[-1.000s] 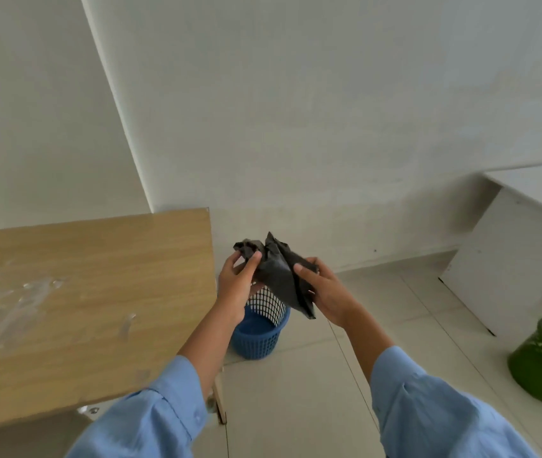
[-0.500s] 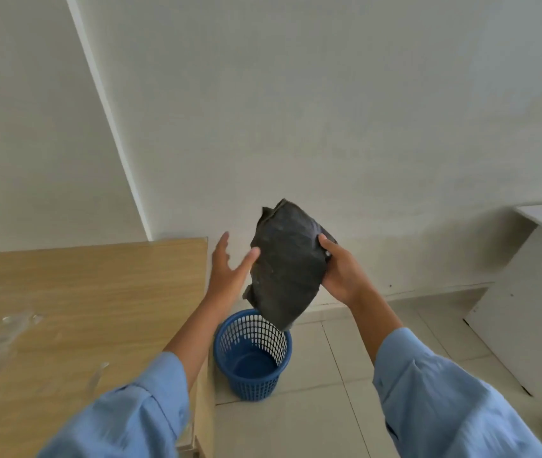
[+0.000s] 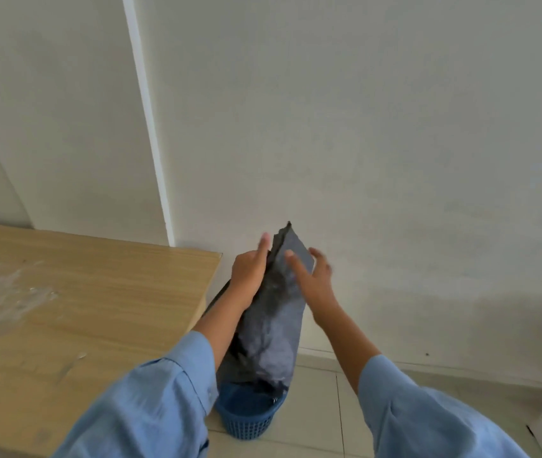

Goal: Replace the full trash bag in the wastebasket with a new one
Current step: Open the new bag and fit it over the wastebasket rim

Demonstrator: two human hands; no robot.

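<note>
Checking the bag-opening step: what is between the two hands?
The head view shows the black bag between the left hand and right hand, hanging above the blue basket.

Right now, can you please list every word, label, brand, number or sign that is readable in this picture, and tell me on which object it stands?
None: no readable text shows anywhere in the head view.
Dark trash bag: plain, no print visible.
Blue wastebasket: plain mesh, no label visible.
Wooden table: only wood grain and pale smears, no writing.
Wall: bare, no sign.
Blue sleeves: no logo or tag visible.
</note>
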